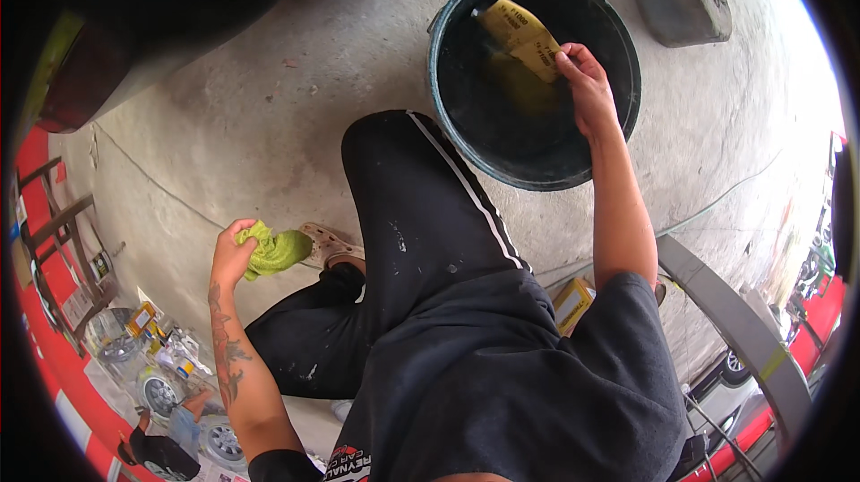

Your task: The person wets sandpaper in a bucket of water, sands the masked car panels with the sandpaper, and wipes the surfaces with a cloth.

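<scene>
Head view: a crumpled lime-green cloth (276, 251) partly hid the fingers of the left hand (233, 253), curled around it. The right hand (588, 88) pinched a thin yellow abrasive-paper sheet (518, 32) over a round dark plastic tub (624, 88); liquid contact was indeterminable. The sheet's long axis ran diagonally, free end pointing upper left.

The right fingers (584, 57) pinch, arm (620, 191) outstretched; the left fingers (240, 228) curl.

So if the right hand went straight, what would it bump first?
Probably the far wall of the dark bucket, but depth is unclear: the right hand, holding a yellow sheet, might pass above.
</scene>
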Demonstrator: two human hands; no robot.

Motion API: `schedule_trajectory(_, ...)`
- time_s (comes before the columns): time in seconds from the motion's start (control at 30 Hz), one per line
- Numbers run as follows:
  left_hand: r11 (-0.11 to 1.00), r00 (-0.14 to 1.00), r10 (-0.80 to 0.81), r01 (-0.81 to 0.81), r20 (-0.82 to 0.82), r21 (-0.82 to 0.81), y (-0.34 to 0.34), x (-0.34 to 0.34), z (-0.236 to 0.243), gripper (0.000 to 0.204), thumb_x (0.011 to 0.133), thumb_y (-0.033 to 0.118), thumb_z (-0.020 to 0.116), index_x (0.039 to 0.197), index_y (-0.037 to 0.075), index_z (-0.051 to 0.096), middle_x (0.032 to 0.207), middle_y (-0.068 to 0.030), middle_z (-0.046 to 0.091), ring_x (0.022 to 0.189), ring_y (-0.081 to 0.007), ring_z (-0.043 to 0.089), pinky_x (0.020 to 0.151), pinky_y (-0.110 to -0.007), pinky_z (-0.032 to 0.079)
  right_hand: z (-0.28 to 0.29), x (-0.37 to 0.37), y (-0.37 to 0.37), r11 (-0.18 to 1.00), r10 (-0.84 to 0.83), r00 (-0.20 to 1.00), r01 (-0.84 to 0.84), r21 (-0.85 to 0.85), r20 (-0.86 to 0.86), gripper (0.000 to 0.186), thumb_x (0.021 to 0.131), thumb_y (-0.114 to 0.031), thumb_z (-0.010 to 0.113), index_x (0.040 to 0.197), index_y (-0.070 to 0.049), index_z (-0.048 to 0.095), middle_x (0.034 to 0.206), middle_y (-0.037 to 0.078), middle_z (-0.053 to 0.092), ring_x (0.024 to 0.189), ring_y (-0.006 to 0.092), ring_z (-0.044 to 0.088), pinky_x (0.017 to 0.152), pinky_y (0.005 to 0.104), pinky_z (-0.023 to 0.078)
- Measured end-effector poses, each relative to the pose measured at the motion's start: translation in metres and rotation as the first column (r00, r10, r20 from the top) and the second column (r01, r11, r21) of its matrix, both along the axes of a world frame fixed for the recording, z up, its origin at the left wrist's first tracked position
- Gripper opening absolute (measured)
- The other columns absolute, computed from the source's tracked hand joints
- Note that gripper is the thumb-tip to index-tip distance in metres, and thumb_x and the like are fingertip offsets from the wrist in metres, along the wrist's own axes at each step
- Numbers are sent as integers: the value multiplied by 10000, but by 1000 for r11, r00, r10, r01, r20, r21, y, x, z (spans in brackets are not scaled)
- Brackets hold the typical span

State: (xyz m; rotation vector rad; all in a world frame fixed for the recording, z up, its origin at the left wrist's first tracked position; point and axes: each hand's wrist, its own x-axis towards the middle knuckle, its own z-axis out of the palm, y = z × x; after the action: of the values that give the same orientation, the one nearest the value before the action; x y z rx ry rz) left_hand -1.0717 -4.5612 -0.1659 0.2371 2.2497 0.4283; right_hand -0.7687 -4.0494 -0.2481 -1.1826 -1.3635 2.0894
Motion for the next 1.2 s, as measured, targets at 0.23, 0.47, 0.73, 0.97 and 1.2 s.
schedule_trajectory(0.23,999,999,12,-11,-34,30,-9,7,-2,287,831,41,570,1106,-3,638,912,-71,666,816,-137,609,773,-283,486,2,-20,18,987,-116,991,122,105,-63,282,931,-169,657,1166,-20,609,1027,40,672,914,116,615,817,276,477)
schedule_trajectory(0.47,991,962,-121,130,-246,17,34,17,25,347,933,238,648,739,-34,551,611,-30,468,625,-117,410,596,-280,378,44,-25,6,770,142,871,-396,501,471,262,881,-158,652,1089,-7,604,935,92,689,873,173,654,781,318,507)
schedule_trajectory(0.73,763,904,-423,314,68,565,248,83,95,461,948,154,585,1388,34,521,893,-67,724,879,-85,622,796,-246,483,74,-8,-49,928,-108,836,-109,-356,-538,437,968,-89,500,1392,-38,406,1263,147,584,1090,254,644,919,397,549)
schedule_trajectory(0.97,595,717,-440,-218,541,773,307,125,52,472,926,119,650,1345,-31,493,1197,-116,643,1066,-137,601,930,-279,483,79,-4,-86,844,-202,751,-191,-500,-628,461,903,-61,553,1346,-4,440,1223,162,613,1091,249,648,935,393,548)
schedule_trajectory(1.2,611,943,-279,29,181,791,310,143,42,194,907,40,623,1085,-33,648,922,-70,706,818,-104,656,769,-263,531,68,25,-80,976,-122,891,28,-215,-437,194,834,-2,608,1000,-72,536,1000,49,647,905,126,623,823,304,533)
